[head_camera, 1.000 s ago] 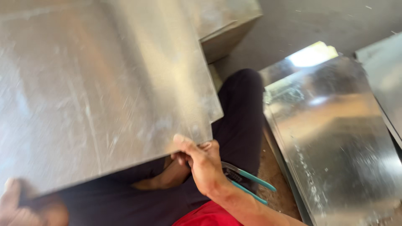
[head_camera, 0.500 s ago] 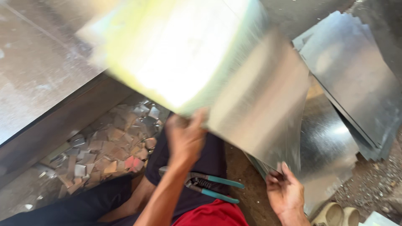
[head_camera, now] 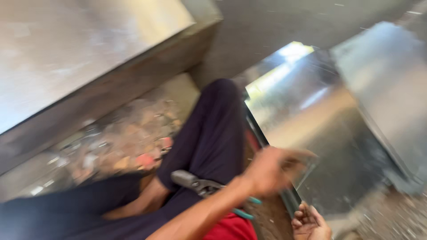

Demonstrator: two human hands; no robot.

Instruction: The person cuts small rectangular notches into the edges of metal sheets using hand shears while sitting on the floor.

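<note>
The view is blurred by motion. My left hand (head_camera: 273,172) reaches across my lap to the right and closes on the near corner of a shiny metal sheet (head_camera: 338,146) that lies flat at the right. My right hand (head_camera: 311,222) is low at the bottom edge, palm up with loosely curled fingers, just below the sheet's near edge and holding nothing I can see. Tin snips (head_camera: 195,183) with teal handles rest on my lap, partly under my left forearm.
A large folded sheet-metal box (head_camera: 89,58) fills the upper left. Small metal offcuts (head_camera: 124,142) litter the floor beside my leg in dark trousers (head_camera: 209,133). More metal sheets (head_camera: 391,89) are stacked at the far right, on gritty ground.
The sheet I held up in front of me has swung right and down onto the stack. My left hand followed it across; my right hand dropped toward the bottom edge.
</note>
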